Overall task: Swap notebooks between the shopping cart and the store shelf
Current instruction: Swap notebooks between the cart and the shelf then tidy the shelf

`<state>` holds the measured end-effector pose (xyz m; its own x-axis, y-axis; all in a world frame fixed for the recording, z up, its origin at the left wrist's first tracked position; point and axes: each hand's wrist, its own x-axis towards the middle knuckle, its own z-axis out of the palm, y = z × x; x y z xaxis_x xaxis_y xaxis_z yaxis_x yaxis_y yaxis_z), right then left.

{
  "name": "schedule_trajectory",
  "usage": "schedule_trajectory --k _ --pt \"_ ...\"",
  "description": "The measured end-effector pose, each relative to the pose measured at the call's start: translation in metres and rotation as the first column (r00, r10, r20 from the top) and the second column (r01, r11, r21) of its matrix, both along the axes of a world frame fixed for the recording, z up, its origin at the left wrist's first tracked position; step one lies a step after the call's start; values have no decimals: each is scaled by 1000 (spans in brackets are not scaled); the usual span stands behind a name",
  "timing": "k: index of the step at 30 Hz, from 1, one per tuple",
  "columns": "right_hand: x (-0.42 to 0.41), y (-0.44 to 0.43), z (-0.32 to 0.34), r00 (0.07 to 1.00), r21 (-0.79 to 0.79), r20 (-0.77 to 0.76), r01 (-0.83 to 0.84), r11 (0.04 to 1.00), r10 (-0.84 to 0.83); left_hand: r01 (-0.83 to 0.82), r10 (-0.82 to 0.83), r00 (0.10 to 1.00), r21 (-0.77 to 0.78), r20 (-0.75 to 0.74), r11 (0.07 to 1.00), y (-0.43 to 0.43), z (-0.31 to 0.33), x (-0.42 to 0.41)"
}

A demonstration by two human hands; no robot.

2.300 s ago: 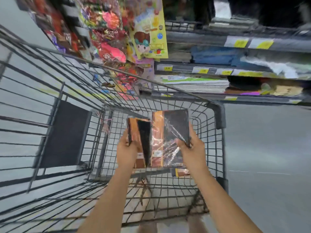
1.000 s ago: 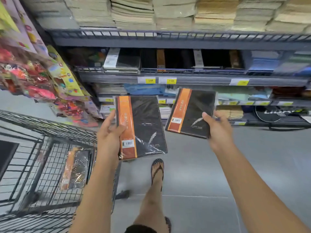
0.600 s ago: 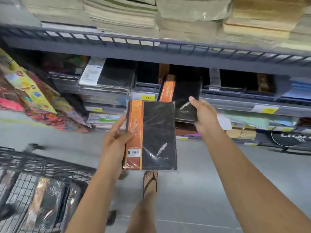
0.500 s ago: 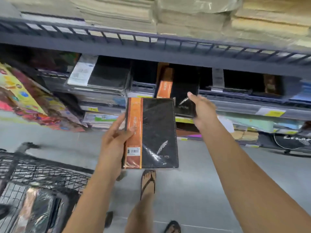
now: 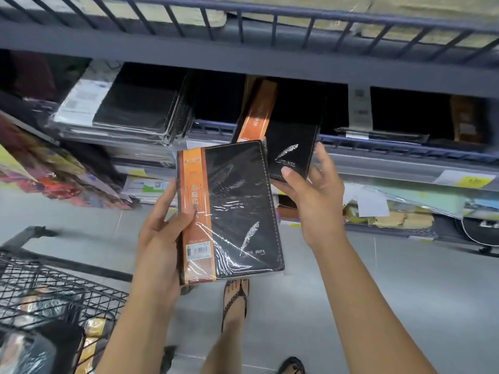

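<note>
While the left hand (image 5: 159, 238) clamps a wrapped notebook (image 5: 229, 211) by its spine edge, thumb across the orange band and fingers behind, the right hand (image 5: 310, 195) is spread open, fingers apart, just below a second notebook (image 5: 283, 130). Whether the thumb tip touches that book's lower edge, I cannot tell.

The held notebook is black with a textured cover, stitched along its right edge, and sealed in clear film that throws glare. A wide orange strip runs down its left side with printed characters and a white barcode sticker near the bottom. A silver feather and silver lettering sit low on the cover.

The second notebook has the same look: black cover, orange strip, silver feather. It lies tilted, its upper part inside the store shelf (image 5: 378, 68) bay and its lower end sticking out over the wire front rail.

To its left on the shelf lies a stack of black wrapped books (image 5: 129, 109). The shopping cart (image 5: 54, 287) stands at lower left, with 1 wrapped item blurred inside. A sandalled foot (image 5: 235, 295) rests on the grey floor.
</note>
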<state>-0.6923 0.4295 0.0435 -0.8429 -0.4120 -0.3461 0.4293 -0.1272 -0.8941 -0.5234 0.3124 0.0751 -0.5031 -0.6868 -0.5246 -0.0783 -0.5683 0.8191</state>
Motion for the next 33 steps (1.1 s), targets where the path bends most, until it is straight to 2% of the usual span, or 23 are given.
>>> schedule_trajectory --k 3,10,17,22,25,28,33 --pt "-6 -1 -1 999 50 -36 -27 998 29 -13 13 1000 -22 11 1000 1 1 1" --pt "-34 -11 14 996 21 90 -29 999 27 -24 24 1000 -28 2 999 1 5 -6" --pt "-54 -13 24 988 5 135 -81 997 80 -20 20 1000 -53 6 998 1 11 -18" --pt "-25 8 38 989 37 147 -27 999 21 -38 37 999 -52 -15 998 7 18 -22" --pt "13 34 49 971 63 187 -164 984 150 -38 37 999 -28 -36 999 13 24 -25" --pt "40 52 57 952 35 164 -269 963 260 -44 43 999 -33 -26 998 18 29 -36" --pt "42 53 56 975 -2 108 -197 980 196 -16 16 1000 -48 -8 999 14 39 -59"
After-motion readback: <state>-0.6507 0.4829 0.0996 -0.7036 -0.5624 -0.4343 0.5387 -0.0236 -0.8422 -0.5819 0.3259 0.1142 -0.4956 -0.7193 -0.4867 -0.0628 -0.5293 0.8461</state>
